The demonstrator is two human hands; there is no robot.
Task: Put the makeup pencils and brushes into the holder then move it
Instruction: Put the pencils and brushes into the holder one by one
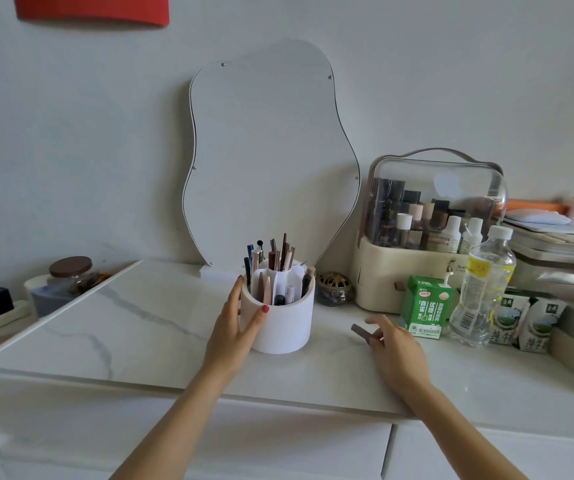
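Note:
A white round holder (284, 323) stands on the marble tabletop (133, 327), in front of the mirror. Several makeup pencils and brushes (273, 263) stick up from its compartments. My left hand (239, 322) is wrapped around the holder's left side, thumb on the front wall and fingers behind the rim. To the right of the holder, my right hand (394, 344) rests low on the table. Its fingertips pinch a short dark brownish stick (363, 332) that lies close to the surface.
A wavy-edged mirror (268, 161) leans on the wall behind. A brass ornament (334, 287), a cosmetics case (427, 230), a green carton (426, 306), a water bottle (483, 285) and milk cartons (528, 323) crowd the right. A jar (71, 275) sits left.

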